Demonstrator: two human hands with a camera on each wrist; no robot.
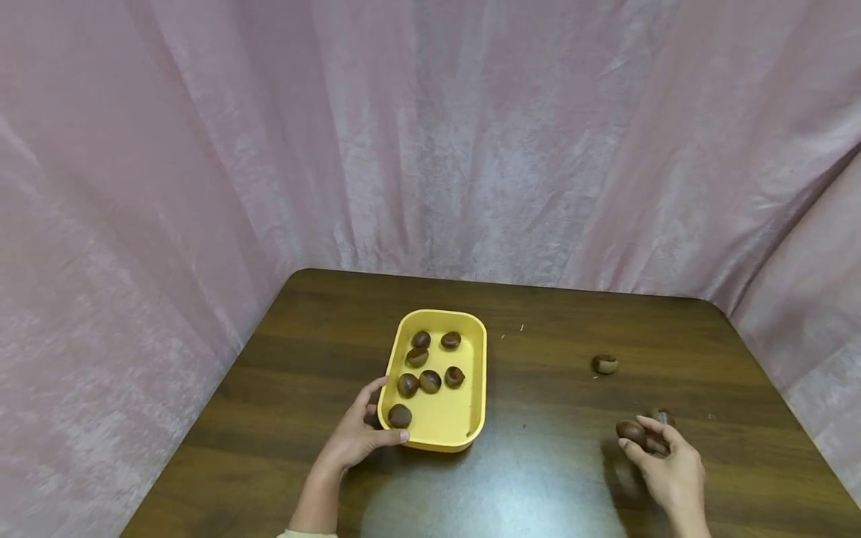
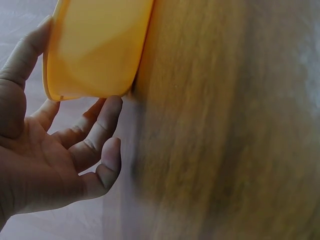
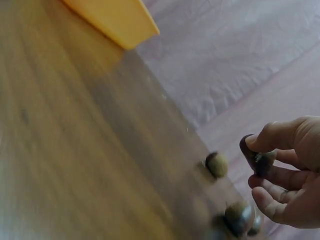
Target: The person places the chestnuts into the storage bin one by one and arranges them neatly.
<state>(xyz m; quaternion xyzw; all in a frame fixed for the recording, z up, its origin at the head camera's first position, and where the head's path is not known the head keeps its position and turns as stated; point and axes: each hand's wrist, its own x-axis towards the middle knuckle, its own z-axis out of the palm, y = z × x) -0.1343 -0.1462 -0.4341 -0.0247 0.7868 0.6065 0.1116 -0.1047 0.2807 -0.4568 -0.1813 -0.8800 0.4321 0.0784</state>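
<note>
In the head view, my left hand (image 1: 353, 437) holds the near left corner of a yellow plastic tray (image 1: 440, 447), thumb on the near edge and fingers along the left side. The left wrist view shows the fingers touching the tray's (image 2: 100, 55) outer wall. Several brown chestnuts (image 1: 430, 382) lie inside the tray. At the right, my right hand (image 1: 673, 467) pinches a chestnut (image 1: 631, 431) between thumb and fingers, just above the table. Another chestnut (image 1: 662, 416) sits by its fingers, partly hidden. In the right wrist view, the held chestnut (image 3: 259, 157) shows clearly.
A loose chestnut (image 1: 605, 364) with a pale patch lies farther back on the brown wooden table (image 1: 551, 403). Chestnuts (image 3: 239, 217) also rest below the right hand in the right wrist view. Small pale scraps dot the table. A pink curtain (image 1: 457, 149) hangs behind it.
</note>
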